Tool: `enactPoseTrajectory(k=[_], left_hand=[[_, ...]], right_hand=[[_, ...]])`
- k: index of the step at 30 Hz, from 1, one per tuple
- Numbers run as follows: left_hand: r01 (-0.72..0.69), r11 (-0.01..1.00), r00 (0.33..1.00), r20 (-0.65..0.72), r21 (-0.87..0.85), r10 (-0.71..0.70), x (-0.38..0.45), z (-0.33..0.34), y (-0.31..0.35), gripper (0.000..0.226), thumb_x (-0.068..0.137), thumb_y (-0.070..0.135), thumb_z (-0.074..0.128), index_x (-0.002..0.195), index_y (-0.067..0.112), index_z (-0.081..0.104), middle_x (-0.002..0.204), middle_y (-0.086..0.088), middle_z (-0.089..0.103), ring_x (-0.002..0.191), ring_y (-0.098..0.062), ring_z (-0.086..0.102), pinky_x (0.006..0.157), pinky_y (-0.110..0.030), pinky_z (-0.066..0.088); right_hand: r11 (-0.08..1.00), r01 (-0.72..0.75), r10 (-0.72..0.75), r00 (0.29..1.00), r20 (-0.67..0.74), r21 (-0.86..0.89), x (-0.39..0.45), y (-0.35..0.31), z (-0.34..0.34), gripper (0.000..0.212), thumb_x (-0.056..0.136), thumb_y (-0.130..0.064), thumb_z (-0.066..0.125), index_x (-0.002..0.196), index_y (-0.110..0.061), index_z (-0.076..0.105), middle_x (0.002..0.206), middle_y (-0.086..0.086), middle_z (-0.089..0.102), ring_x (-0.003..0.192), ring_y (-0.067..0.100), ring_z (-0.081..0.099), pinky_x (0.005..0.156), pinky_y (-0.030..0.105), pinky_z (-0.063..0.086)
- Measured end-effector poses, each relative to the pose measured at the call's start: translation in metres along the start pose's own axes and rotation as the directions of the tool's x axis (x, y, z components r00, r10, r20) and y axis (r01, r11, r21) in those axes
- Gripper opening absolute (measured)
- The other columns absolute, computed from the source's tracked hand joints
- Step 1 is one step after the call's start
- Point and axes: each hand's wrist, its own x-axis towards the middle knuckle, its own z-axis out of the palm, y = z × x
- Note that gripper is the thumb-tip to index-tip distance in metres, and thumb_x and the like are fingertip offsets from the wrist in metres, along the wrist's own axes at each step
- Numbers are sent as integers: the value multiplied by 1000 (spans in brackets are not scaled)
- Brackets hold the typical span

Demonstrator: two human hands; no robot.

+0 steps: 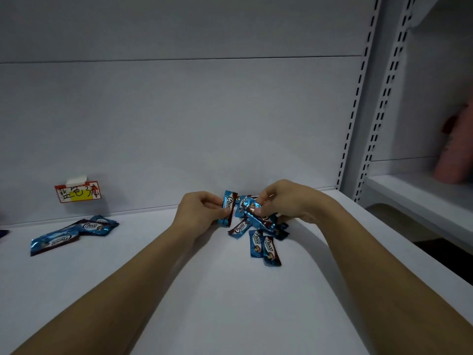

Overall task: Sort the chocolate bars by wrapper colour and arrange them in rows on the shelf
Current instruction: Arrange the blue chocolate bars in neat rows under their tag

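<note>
A loose pile of blue and brown "Choco" bars lies on the white shelf near the back wall. My left hand pinches one blue bar upright at the pile's left side. My right hand grips another blue bar tilted above the pile. Far to the left, two or three blue bars lie together on the shelf below a label.
A red-edged paper label with a yellow patch is stuck on the back wall at left. A slotted upright bounds the shelf on the right. Beyond it, a pink object stands on the neighbouring shelf.
</note>
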Motion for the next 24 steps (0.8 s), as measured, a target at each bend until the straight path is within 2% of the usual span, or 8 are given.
enactPoseTrajectory(k=[3, 7, 10, 14, 18, 21, 24], left_hand=[[-2, 998, 999, 38, 64, -1, 6, 11, 3, 20, 76, 3, 79, 93, 6, 68, 80, -8, 73, 65, -11, 69, 51, -17, 52], [0, 984, 999, 35, 176, -6, 18, 25, 9, 19, 74, 11, 82, 88, 12, 69, 93, -8, 72, 75, -14, 68, 56, -21, 52], [10, 970, 999, 28, 243, -17, 26, 34, 12, 18, 75, 16, 82, 88, 15, 69, 99, -5, 68, 71, -7, 60, 51, -17, 43], [32, 953, 998, 48, 300, -49, 32, 41, 9, 20, 78, 20, 79, 94, 11, 71, 105, -6, 67, 72, -10, 56, 52, -19, 41], [39, 949, 995, 72, 313, -64, 33, 45, 7, 26, 80, 21, 77, 102, 9, 73, 102, -7, 68, 69, -10, 56, 50, -19, 39], [38, 962, 996, 73, 272, -60, 34, 47, 8, 20, 79, 17, 78, 97, 9, 73, 97, -7, 68, 72, -11, 59, 53, -20, 43], [49, 980, 997, 53, 192, -60, 33, 47, 10, 8, 81, 9, 75, 85, 13, 69, 92, -7, 67, 74, -14, 61, 55, -22, 47]], right_hand=[[974, -48, 60, 997, -45, 221, 3, 7, -5, 19, 86, -18, 73, 103, -11, 69, 108, 8, 67, 95, 19, 63, 68, 29, 56], [940, -63, 102, 990, -101, 335, 6, 13, -6, 22, 87, -16, 72, 108, -10, 68, 101, 5, 66, 86, 14, 62, 74, 31, 59], [933, -51, 98, 988, -115, 355, 6, 14, -7, 17, 88, -16, 71, 105, -13, 69, 94, 3, 66, 82, 12, 62, 71, 29, 58], [932, -18, 74, 988, -139, 363, 9, 15, -6, 14, 88, -17, 71, 101, -17, 69, 92, 3, 67, 81, 13, 63, 61, 26, 54], [933, -6, 65, 986, -152, 360, 11, 16, -5, 15, 87, -18, 71, 102, -19, 68, 96, 8, 69, 85, 17, 67, 60, 26, 55], [931, -4, 63, 987, -149, 364, 11, 17, -5, 14, 87, -16, 71, 101, -18, 68, 94, 8, 69, 79, 15, 65, 58, 24, 54], [931, -5, 61, 988, -141, 366, 11, 17, -6, 15, 87, -13, 70, 102, -17, 68, 96, 9, 70, 77, 15, 66, 57, 24, 54]])
